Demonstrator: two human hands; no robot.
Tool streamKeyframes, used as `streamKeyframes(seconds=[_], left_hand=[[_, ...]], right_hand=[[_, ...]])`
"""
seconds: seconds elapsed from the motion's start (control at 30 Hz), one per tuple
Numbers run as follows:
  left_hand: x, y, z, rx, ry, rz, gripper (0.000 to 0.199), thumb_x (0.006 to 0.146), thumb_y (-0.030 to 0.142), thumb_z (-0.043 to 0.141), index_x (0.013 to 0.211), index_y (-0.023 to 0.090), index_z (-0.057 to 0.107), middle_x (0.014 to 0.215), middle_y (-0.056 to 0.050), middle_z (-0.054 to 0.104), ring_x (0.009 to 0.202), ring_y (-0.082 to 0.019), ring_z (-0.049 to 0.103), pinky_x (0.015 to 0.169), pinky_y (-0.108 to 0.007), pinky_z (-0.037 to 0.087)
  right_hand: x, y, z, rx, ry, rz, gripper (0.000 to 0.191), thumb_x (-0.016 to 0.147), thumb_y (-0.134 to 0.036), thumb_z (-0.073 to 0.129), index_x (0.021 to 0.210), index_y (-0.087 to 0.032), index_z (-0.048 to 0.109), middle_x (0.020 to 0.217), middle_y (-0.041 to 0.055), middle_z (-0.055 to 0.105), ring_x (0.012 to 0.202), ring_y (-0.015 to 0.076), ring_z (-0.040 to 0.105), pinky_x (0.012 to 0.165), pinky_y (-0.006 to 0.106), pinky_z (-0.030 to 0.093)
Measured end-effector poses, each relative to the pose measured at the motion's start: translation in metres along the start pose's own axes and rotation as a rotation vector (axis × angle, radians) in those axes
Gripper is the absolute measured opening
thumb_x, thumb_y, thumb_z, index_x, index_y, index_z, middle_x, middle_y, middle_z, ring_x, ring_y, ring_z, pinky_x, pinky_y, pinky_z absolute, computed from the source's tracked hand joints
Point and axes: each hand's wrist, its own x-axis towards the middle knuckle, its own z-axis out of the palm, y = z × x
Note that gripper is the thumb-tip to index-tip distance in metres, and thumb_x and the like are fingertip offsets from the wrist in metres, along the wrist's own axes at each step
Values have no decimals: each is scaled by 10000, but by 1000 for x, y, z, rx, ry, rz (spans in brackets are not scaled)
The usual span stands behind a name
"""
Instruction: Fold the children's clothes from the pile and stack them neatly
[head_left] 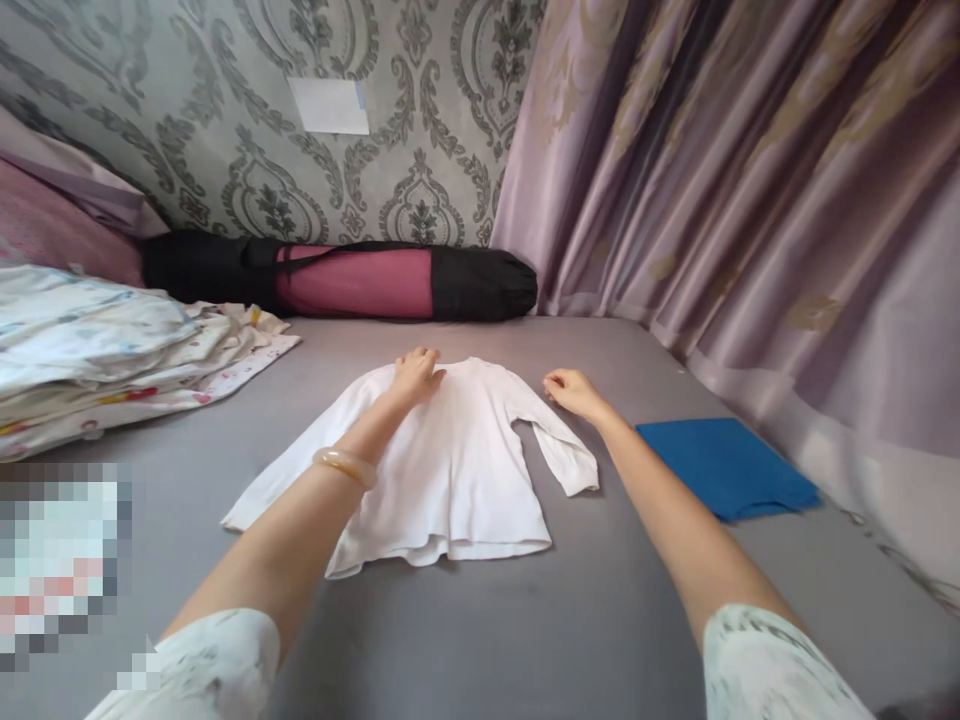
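The soft white long-sleeved shirt (465, 460) lies spread on smooth grey fabric (480, 640); the left hand (420, 376) touches its shoulder, fingers slightly apart, the right hand (576, 392) curls, fingertips together, beside it

the scene is viewed by a single camera worn on the head, set above the near side of a grey surface (480, 650) and aimed forward and slightly down. the left hand (418, 378) and right hand (576, 392) are seen from behind, along the forearms (277, 530), by which the frame is entered from below. the white shirt (457, 460) is seen near, at a slant, from its hem side. the patterned wall (420, 110) is faced farther back, and the curtain (712, 170) is caught obliquely at the right.
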Motion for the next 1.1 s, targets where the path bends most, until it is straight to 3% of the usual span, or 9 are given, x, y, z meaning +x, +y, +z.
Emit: streamKeyframes(seconds=[0.2,0.3,0.4,0.57,0.7,0.77,0.87,0.93,1.1], left_hand=[[7,52,26,-87,-95,231,340,899,228,470,1229,177,530,1302,-130,568,1206,-273,534,1010,-446,408],[11,70,41,-126,-72,319,313,881,191,463,1177,158,560,1257,-134,592,1184,-246,549,1011,-394,429],[14,80,56,-144,-46,353,293,874,142,428,1125,147,579,1214,-133,611,1164,-227,560,1022,-364,429],[13,83,78,-202,54,353,344,913,146,350,1201,126,536,1277,-162,572,1231,-225,516,1065,-371,396],[12,78,88,-247,115,370,348,932,166,327,1212,135,532,1281,-153,575,1233,-220,517,1076,-390,392],[12,78,89,-251,123,368,352,936,172,324,1215,129,534,1282,-156,576,1236,-220,517,1083,-386,388],[10,78,87,-255,128,363,366,942,187,320,1235,118,527,1299,-162,568,1246,-222,508,1094,-382,378],[9,79,86,-256,129,357,372,944,203,328,1255,127,516,1322,-155,555,1258,-221,497,1101,-384,370],[7,80,84,-250,119,350,380,938,219,355,1275,139,511,1352,-142,537,1272,-217,486,1111,-382,357]], right_hand=[[-67,25,-26,-14,-142,235,213,889,-338,558,803,-160,638,603,-5,626,459,87,516,430,180,358],[-96,19,-33,-90,-198,257,322,849,-475,604,786,-161,636,561,-8,603,451,95,495,431,197,340],[-117,11,-32,-167,-169,199,297,781,-454,680,823,-165,629,654,5,646,537,110,536,472,203,339],[-123,6,-25,-141,-165,147,239,736,-277,699,926,-159,615,857,35,691,724,148,613,576,207,388],[-115,2,-31,-174,-195,92,196,747,-169,639,941,-172,611,899,32,686,793,164,616,623,214,393],[-115,-3,-38,-325,-107,8,201,785,-117,564,965,-192,610,935,40,676,838,176,602,659,233,384],[-120,-9,-49,-658,147,-191,281,853,-52,433,1026,-192,604,1035,99,631,969,223,550,780,293,368],[-126,-7,-53,-851,208,-293,308,882,-40,379,1039,-176,607,1055,131,599,1003,248,516,832,334,346],[-138,15,-64,-962,-69,-230,430,801,38,399,1100,-182,616,1121,119,579,999,230,516,788,321,347]])
